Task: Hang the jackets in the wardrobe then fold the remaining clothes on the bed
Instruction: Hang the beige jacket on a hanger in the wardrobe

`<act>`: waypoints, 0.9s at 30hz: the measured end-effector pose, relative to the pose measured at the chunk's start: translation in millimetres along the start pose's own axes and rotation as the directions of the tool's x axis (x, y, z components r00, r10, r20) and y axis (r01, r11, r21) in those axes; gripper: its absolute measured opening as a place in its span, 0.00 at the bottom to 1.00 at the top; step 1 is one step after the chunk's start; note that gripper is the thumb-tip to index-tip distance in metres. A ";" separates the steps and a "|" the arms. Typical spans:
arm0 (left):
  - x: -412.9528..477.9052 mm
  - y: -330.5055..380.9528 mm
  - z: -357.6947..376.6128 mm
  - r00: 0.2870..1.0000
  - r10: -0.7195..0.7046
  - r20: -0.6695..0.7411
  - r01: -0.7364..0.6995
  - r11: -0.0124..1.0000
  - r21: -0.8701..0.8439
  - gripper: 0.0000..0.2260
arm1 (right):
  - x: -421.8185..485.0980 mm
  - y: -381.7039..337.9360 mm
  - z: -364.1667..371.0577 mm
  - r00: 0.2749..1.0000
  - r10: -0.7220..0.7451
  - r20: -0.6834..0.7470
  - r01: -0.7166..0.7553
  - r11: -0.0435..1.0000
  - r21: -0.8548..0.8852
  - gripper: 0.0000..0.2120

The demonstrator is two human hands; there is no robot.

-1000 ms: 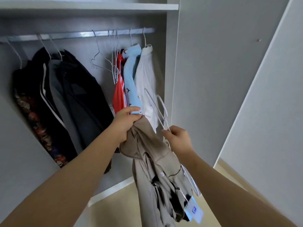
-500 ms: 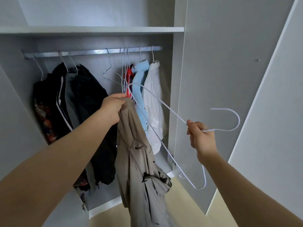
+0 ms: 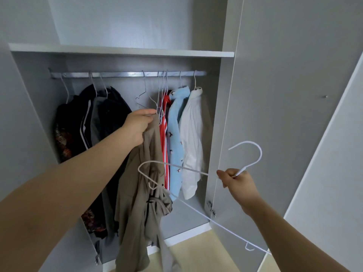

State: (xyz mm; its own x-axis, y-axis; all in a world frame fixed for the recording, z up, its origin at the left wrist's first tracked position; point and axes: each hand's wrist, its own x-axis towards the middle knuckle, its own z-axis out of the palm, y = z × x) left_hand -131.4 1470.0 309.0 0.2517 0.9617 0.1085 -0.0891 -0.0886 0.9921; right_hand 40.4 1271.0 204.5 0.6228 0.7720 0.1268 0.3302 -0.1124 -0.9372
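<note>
1. Centre frame: our left grip (image 3: 137, 124) clamped the beige jacket (image 3: 141, 193) at its top; soft and limp, it hung before the wardrobe (image 3: 121, 52).
2. Lower right: our right grip (image 3: 235, 180) pinched the neck of the light, stiff hanger (image 3: 260, 155).

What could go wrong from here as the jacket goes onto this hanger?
The left hand grips the beige jacket in a bunch, so the white hanger may miss the shoulders and the jacket could slide off. The right hand holds the hanger close to the door hinge, where its long wire could snag.
</note>
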 end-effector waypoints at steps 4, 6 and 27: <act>3.3 2.6 -6.9 0.999 0.040 -0.028 -0.039 0.999 0.034 0.15 | 5.0 -4.1 3.9 0.998 0.025 -0.050 -0.021 0.997 0.075 0.21; 5.6 1.9 -14.3 0.997 0.029 -0.070 -0.027 0.999 0.038 0.15 | 5.7 -4.1 4.1 0.997 0.035 -0.072 -0.026 0.993 0.115 0.21; 2.7 -20.2 -6.1 0.987 -0.100 -0.125 0.088 0.992 -0.093 0.15 | 10.3 9.7 -14.1 0.982 0.126 -0.138 -0.113 0.989 0.099 0.20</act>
State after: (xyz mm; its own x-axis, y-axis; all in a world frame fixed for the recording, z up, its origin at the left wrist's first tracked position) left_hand -134.7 1475.9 288.8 0.1371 0.9906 0.0002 -0.1561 0.0214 0.9875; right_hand 60.0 1269.0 201.3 0.7514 0.6578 0.0512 0.1857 -0.1364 -0.9731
